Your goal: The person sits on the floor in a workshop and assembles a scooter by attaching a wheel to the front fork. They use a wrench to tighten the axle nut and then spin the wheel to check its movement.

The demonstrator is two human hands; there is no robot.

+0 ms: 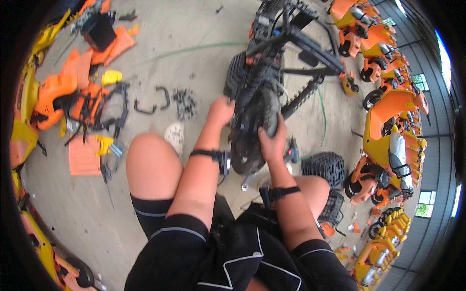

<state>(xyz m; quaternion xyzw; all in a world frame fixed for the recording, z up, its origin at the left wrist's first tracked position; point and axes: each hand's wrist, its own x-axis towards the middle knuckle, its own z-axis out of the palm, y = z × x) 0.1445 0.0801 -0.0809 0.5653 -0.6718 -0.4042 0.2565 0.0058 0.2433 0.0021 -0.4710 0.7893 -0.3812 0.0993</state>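
In front of me stands a stripped scooter frame (310, 43) in black, its wheel with a dark, dusty tyre (242, 150) pointing toward me. My right hand (273, 140) grips the tyre's right side, thumb on the tread and fingers along the sidewall. At the wheel's left side, beside a black shock absorber (250, 85), my left hand (222, 110) is closed; what its fingers hold is hidden. A cordless drill (293, 151) stands on the floor just right of my right hand. Between my knees lies a small metal tool (248, 182).
Black plastic crates (323, 167) lie by my right knee. Small dark fasteners (184, 103) are scattered on the floor at left, near two curved black handles (153, 102). Orange panels (85, 155) pile up further left. Rows of orange and yellow scooters (388, 116) line the right side.
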